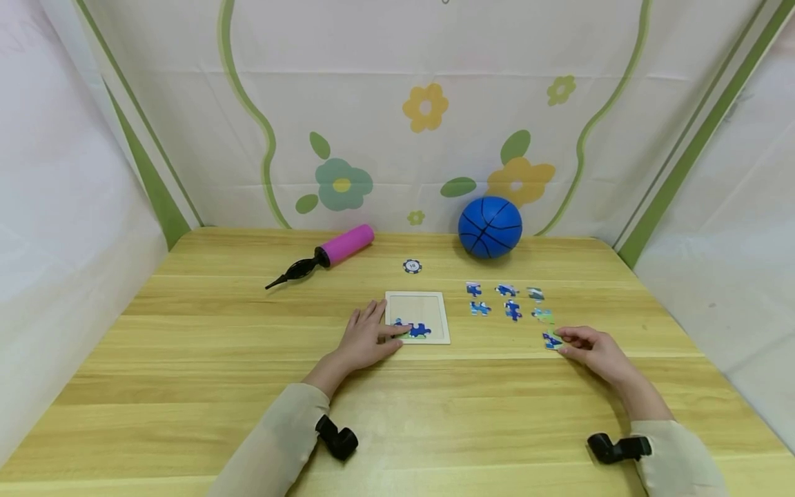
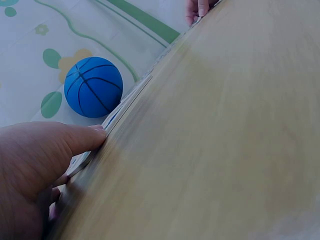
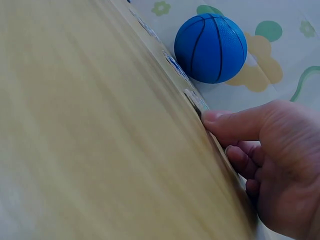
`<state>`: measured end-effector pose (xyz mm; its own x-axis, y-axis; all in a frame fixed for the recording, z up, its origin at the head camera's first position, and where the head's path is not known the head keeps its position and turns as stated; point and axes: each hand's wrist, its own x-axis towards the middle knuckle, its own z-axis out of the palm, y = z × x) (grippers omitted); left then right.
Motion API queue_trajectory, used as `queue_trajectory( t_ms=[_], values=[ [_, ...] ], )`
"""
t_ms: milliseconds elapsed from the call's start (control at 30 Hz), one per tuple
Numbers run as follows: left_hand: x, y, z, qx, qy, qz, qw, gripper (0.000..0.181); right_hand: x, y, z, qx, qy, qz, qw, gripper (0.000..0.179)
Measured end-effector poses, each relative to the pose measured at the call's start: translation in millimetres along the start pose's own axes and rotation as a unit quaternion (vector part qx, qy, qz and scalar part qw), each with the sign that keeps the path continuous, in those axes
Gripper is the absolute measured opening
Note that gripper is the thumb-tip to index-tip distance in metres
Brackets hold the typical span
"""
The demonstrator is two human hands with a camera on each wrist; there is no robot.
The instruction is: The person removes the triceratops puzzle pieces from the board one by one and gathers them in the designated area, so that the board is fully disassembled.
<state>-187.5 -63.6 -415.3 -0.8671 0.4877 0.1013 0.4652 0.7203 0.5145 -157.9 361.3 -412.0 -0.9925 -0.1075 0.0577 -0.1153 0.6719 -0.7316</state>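
A shallow square puzzle tray (image 1: 439, 310) lies in the middle of the table, with joined blue and green jigsaw pieces (image 1: 420, 330) along its near edge. My left hand (image 1: 365, 337) rests across the tray's left side, fingers spread, the index finger over the joined pieces. From the left wrist view, the thumb (image 2: 82, 137) lies along the tray's near edge. To the right of the tray, my right hand (image 1: 593, 352) pinches a dark blue and green puzzle piece (image 1: 550, 340) between thumb and fingers, low at the tabletop. The right wrist view shows the thumb (image 3: 235, 122) bent toward the fingers.
Several loose puzzle pieces, among them a blue one (image 1: 513, 310), lie between tray and right hand. Behind them sits a blue ball (image 1: 490, 228). A poker chip (image 1: 413, 266) lies beyond the tray, and a pink and black hand pump (image 1: 344, 246) lies back left.
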Motion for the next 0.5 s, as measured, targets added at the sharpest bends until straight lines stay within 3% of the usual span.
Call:
queue_trajectory(
  t_ms=[300, 500],
  values=[
    [-0.1, -0.4, 0.6, 0.0, 0.001, -0.002, 1.0, 0.032, 1.0, -1.8, -1.2, 0.004, -0.019, 0.003, 0.9998, 0.038],
    [-0.4, 0.1, 0.1, 0.001, 0.002, 0.0, 1.0, 0.032, 3.9, -12.9, -3.3, 0.012, 0.014, -0.022, 0.9996, 0.037]
  ],
)
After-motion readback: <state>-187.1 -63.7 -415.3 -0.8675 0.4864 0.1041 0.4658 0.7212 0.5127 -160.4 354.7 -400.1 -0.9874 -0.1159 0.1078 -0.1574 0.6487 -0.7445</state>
